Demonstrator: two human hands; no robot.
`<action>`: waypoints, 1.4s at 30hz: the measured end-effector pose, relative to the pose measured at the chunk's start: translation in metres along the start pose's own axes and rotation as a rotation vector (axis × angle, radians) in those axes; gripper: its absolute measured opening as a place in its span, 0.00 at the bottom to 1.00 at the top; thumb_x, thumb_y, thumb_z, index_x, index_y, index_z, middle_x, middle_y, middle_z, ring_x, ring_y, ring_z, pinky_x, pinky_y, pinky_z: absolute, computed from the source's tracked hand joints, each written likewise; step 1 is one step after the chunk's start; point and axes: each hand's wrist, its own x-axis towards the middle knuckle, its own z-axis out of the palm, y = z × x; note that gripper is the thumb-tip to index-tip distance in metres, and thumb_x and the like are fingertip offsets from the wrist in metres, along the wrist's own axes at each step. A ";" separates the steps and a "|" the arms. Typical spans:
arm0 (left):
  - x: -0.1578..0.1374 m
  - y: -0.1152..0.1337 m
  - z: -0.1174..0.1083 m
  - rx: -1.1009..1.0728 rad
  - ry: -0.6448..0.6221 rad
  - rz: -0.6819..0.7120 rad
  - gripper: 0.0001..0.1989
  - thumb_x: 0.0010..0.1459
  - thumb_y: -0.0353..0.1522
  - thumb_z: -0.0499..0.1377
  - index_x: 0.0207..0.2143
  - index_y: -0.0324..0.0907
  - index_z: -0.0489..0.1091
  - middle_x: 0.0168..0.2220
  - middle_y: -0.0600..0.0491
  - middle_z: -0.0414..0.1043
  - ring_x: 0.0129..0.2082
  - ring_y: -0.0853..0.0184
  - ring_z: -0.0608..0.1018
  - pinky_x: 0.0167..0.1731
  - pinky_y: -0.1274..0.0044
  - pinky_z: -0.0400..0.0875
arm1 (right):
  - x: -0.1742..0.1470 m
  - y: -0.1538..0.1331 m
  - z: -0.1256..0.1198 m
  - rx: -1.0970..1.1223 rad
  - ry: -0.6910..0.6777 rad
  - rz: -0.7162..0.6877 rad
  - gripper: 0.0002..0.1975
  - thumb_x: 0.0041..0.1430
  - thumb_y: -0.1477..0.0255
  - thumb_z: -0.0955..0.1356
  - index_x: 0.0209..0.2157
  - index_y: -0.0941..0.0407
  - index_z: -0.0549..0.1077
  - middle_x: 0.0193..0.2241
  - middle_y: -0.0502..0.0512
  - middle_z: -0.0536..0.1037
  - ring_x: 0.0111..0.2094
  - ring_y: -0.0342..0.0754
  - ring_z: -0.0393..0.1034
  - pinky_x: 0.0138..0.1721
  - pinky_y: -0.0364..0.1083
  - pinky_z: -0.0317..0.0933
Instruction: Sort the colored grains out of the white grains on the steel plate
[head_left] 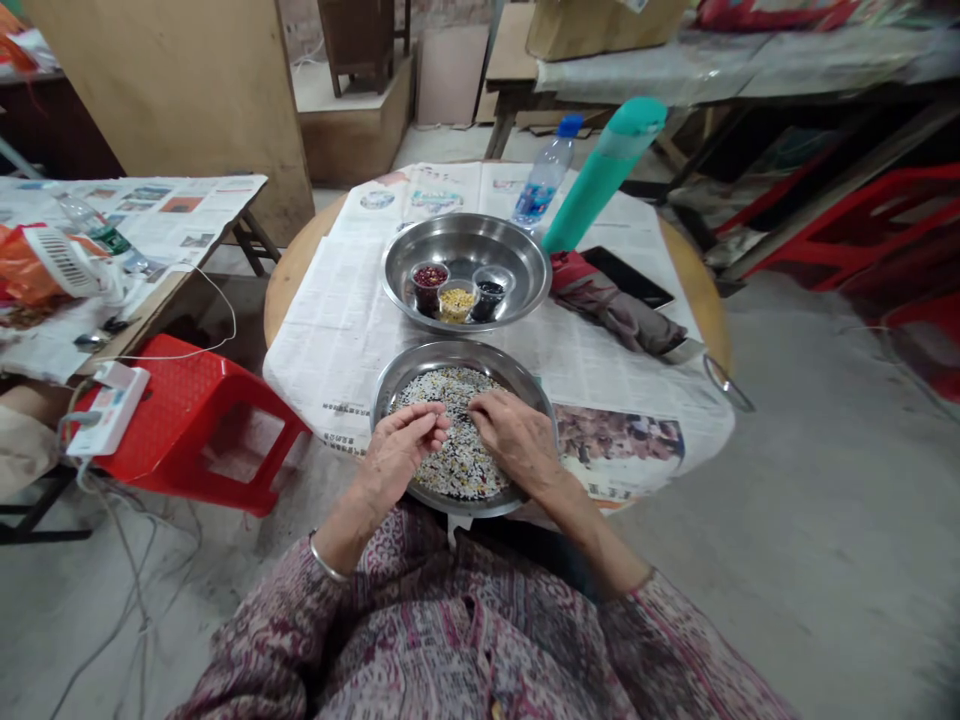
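A steel basin (pixel 384 385) at the table's near edge holds a spread of mixed white, yellow and dark grains (pixel 461 465). Over its left side is my left hand (pixel 401 445), thumb and fingers pinched together; whatever lies between them is too small to name. My right hand (pixel 517 440) bends down over the right side, its fingertips drawn together at the grains. What those fingertips hold, if anything, is hidden. Just beyond, a second steel basin (pixel 465 235) contains three clear cups: dark red beans (pixel 430 277), yellow grains (pixel 456 300) and black beans (pixel 489 292).
Newspaper (pixel 322 340) covers the round table. Behind the far basin stand a water bottle (pixel 544 170) and a teal bottle (pixel 606 175). A folded umbrella (pixel 622 310) and a dark phone (pixel 628 277) lie right. A red stool (pixel 202 425) bears a power strip (pixel 109 410).
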 end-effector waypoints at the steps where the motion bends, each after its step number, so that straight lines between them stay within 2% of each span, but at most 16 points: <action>1: -0.001 0.001 0.000 -0.008 -0.002 -0.005 0.12 0.51 0.29 0.69 0.38 0.33 0.78 0.32 0.49 0.77 0.28 0.75 0.74 0.32 0.81 0.69 | -0.002 0.001 -0.002 0.031 0.023 0.009 0.09 0.65 0.74 0.63 0.35 0.56 0.75 0.36 0.56 0.79 0.39 0.50 0.73 0.40 0.46 0.61; 5: -0.001 0.003 0.000 0.002 -0.002 -0.007 0.13 0.51 0.29 0.68 0.40 0.34 0.78 0.35 0.47 0.78 0.30 0.73 0.76 0.36 0.78 0.71 | -0.009 0.004 -0.009 0.159 0.072 0.048 0.08 0.65 0.72 0.63 0.34 0.55 0.74 0.35 0.55 0.79 0.37 0.50 0.73 0.39 0.45 0.61; 8: -0.001 0.003 0.001 0.106 -0.004 0.021 0.11 0.54 0.30 0.65 0.41 0.35 0.77 0.34 0.48 0.77 0.30 0.72 0.75 0.36 0.77 0.70 | -0.012 0.004 -0.012 0.229 0.079 0.074 0.08 0.64 0.70 0.64 0.33 0.54 0.74 0.34 0.55 0.80 0.36 0.50 0.74 0.39 0.46 0.61; 10: -0.002 0.002 0.002 0.319 0.008 0.101 0.09 0.58 0.31 0.61 0.40 0.37 0.76 0.30 0.52 0.74 0.27 0.73 0.72 0.33 0.78 0.67 | -0.014 0.003 -0.013 0.278 0.074 0.088 0.08 0.63 0.70 0.64 0.32 0.54 0.74 0.34 0.55 0.80 0.36 0.50 0.74 0.39 0.47 0.61; 14: -0.001 0.003 0.004 0.984 -0.002 0.328 0.08 0.61 0.29 0.56 0.39 0.42 0.75 0.22 0.59 0.63 0.23 0.72 0.64 0.31 0.77 0.60 | -0.014 0.001 -0.017 0.389 0.057 0.115 0.08 0.62 0.70 0.64 0.31 0.53 0.74 0.33 0.54 0.79 0.35 0.50 0.73 0.39 0.47 0.61; 16: 0.003 0.008 0.007 1.130 -0.008 0.345 0.09 0.61 0.27 0.55 0.38 0.44 0.75 0.21 0.59 0.62 0.23 0.71 0.64 0.31 0.76 0.60 | -0.013 0.001 -0.020 0.441 0.057 0.126 0.08 0.62 0.69 0.64 0.31 0.53 0.74 0.33 0.54 0.79 0.35 0.50 0.73 0.39 0.48 0.61; 18: 0.011 0.018 0.012 1.032 -0.022 0.274 0.08 0.61 0.27 0.55 0.36 0.43 0.74 0.21 0.59 0.61 0.23 0.72 0.63 0.29 0.77 0.60 | -0.011 0.001 -0.023 0.506 0.059 0.149 0.09 0.61 0.68 0.65 0.30 0.53 0.75 0.32 0.54 0.79 0.35 0.50 0.72 0.40 0.48 0.61; 20: 0.024 0.033 0.020 0.719 -0.081 0.116 0.08 0.63 0.29 0.54 0.35 0.41 0.73 0.21 0.59 0.61 0.21 0.73 0.64 0.27 0.79 0.61 | -0.008 0.000 -0.025 0.630 0.053 0.223 0.09 0.59 0.66 0.66 0.29 0.54 0.75 0.30 0.53 0.78 0.32 0.49 0.71 0.36 0.48 0.61; 22: 0.037 0.050 0.029 0.326 -0.146 -0.053 0.09 0.65 0.31 0.54 0.40 0.38 0.73 0.24 0.56 0.67 0.23 0.73 0.70 0.28 0.80 0.65 | -0.005 -0.001 -0.027 0.858 0.038 0.365 0.11 0.56 0.62 0.69 0.29 0.54 0.76 0.26 0.52 0.76 0.27 0.46 0.68 0.30 0.46 0.59; 24: 0.049 0.064 0.037 0.045 -0.169 -0.124 0.12 0.67 0.32 0.52 0.45 0.35 0.72 0.34 0.49 0.75 0.33 0.70 0.78 0.37 0.79 0.71 | -0.001 -0.003 -0.030 1.143 0.029 0.538 0.14 0.50 0.58 0.73 0.29 0.55 0.76 0.23 0.50 0.75 0.23 0.43 0.64 0.25 0.43 0.57; 26: 0.058 0.073 0.044 -0.089 -0.185 -0.139 0.15 0.69 0.33 0.50 0.48 0.33 0.72 0.44 0.42 0.77 0.44 0.64 0.80 0.46 0.75 0.73 | 0.003 -0.005 -0.033 1.376 0.032 0.678 0.18 0.43 0.56 0.77 0.29 0.56 0.77 0.24 0.50 0.75 0.22 0.41 0.64 0.23 0.42 0.56; 28: 0.064 0.077 0.048 -0.129 -0.199 -0.148 0.18 0.71 0.34 0.47 0.49 0.31 0.71 0.49 0.39 0.76 0.50 0.60 0.79 0.52 0.72 0.72 | 0.007 -0.006 -0.036 1.502 0.035 0.765 0.21 0.38 0.57 0.79 0.30 0.56 0.77 0.25 0.51 0.76 0.23 0.40 0.65 0.22 0.41 0.56; 31: 0.072 0.078 0.049 -0.114 -0.211 -0.159 0.19 0.71 0.35 0.46 0.50 0.30 0.72 0.52 0.39 0.75 0.53 0.58 0.78 0.55 0.70 0.70 | 0.011 -0.006 -0.036 1.564 0.032 0.818 0.21 0.35 0.59 0.80 0.29 0.57 0.77 0.25 0.51 0.77 0.23 0.40 0.65 0.22 0.40 0.57; 36: 0.083 0.077 0.047 -0.019 -0.242 -0.134 0.16 0.68 0.34 0.53 0.50 0.34 0.73 0.54 0.40 0.74 0.55 0.58 0.77 0.57 0.70 0.70 | 0.014 -0.003 -0.031 1.548 0.052 0.828 0.21 0.36 0.58 0.80 0.28 0.57 0.77 0.24 0.51 0.76 0.23 0.40 0.65 0.22 0.40 0.56; 42: 0.089 0.077 0.052 0.086 -0.245 -0.049 0.15 0.59 0.25 0.61 0.49 0.36 0.75 0.52 0.42 0.76 0.53 0.59 0.78 0.56 0.70 0.70 | 0.015 -0.001 -0.028 1.510 0.049 0.822 0.21 0.37 0.57 0.79 0.27 0.57 0.77 0.23 0.51 0.75 0.23 0.41 0.64 0.22 0.41 0.56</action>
